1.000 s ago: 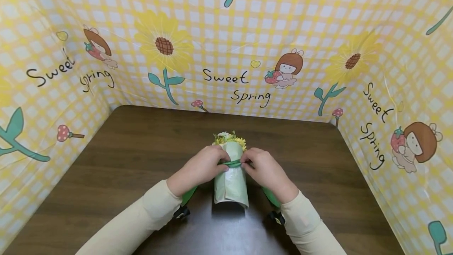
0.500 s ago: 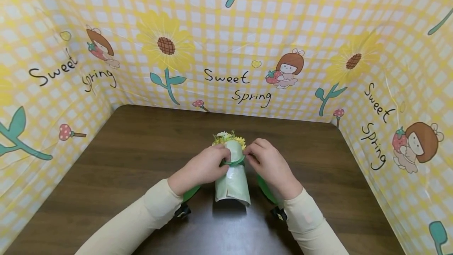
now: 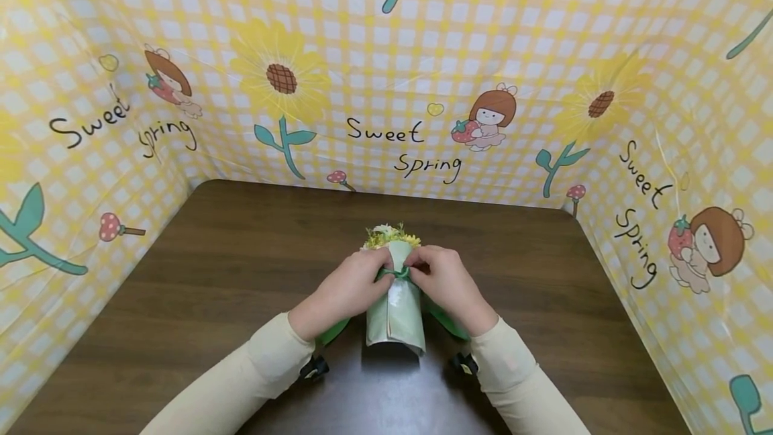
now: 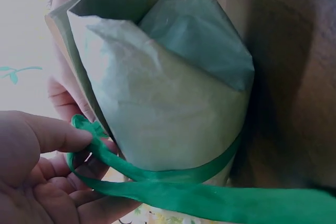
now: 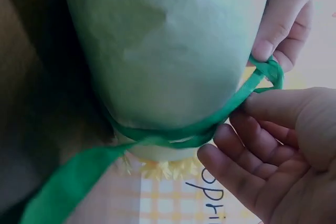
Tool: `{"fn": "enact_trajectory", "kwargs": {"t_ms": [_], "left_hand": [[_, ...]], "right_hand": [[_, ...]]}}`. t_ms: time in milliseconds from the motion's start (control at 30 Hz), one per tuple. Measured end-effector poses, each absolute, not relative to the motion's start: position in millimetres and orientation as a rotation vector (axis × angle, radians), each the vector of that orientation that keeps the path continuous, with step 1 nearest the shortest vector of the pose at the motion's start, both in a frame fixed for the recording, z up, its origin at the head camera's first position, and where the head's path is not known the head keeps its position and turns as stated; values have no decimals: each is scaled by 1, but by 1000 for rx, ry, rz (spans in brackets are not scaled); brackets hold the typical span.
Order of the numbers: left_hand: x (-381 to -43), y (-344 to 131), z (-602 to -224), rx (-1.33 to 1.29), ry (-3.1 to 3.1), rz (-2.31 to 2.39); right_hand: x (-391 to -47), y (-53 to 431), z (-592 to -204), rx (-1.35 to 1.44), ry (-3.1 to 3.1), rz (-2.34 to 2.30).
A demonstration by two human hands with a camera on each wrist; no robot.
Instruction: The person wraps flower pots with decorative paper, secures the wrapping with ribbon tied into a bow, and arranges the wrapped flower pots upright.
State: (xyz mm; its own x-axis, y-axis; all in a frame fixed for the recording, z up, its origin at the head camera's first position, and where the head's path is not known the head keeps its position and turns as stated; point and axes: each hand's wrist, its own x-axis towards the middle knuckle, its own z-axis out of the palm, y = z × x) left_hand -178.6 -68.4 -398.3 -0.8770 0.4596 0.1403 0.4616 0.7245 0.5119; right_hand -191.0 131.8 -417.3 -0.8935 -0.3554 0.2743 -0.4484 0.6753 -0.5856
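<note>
A flower bouquet rolled in pale green wrapping paper (image 3: 395, 324) lies on the table, its yellow and white flowers (image 3: 392, 236) at the far end. Round the paper just below the flowers runs a green ribbon (image 4: 210, 174), crossed into a small loop on top. My left hand (image 3: 344, 291) pinches the ribbon between thumb and fingers at the left of the loop. From the right, my right hand (image 3: 449, 287) pinches the ribbon by the loop with thumb and forefinger, its other fingers loosely bent in the right wrist view. Loose ribbon tails (image 5: 73, 182) hang on both sides.
Dark wooden table (image 3: 253, 240) lies under the bouquet. A yellow checked cloth (image 3: 386, 66) with printed sunflowers and lettering walls it at the back and both sides. Black wrist devices (image 3: 314, 366) sit below the sleeves.
My right hand first drew back off the ribbon's right side, then came in left to the loop. The ribbon now crosses on top of the paper. My left hand has stayed nearly in place.
</note>
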Motion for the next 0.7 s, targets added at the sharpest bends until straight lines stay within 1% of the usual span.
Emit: {"fn": "enact_trajectory", "kwargs": {"t_ms": [133, 300, 500, 700], "left_hand": [[-176, -69, -400, -734, -2902, -903], [-174, -69, -401, -697, -2891, -919], [-171, -70, -404, -675, -2849, -896], [-173, -68, -405, -761, -2797, -919]], "right_hand": [[-187, 133, -418, 732, -2791, 1097], [-184, 134, -417, 833, -2823, 1058], [-185, 131, -422, 824, -2778, 1020], [-187, 132, -424, 813, -2768, 1050]]}}
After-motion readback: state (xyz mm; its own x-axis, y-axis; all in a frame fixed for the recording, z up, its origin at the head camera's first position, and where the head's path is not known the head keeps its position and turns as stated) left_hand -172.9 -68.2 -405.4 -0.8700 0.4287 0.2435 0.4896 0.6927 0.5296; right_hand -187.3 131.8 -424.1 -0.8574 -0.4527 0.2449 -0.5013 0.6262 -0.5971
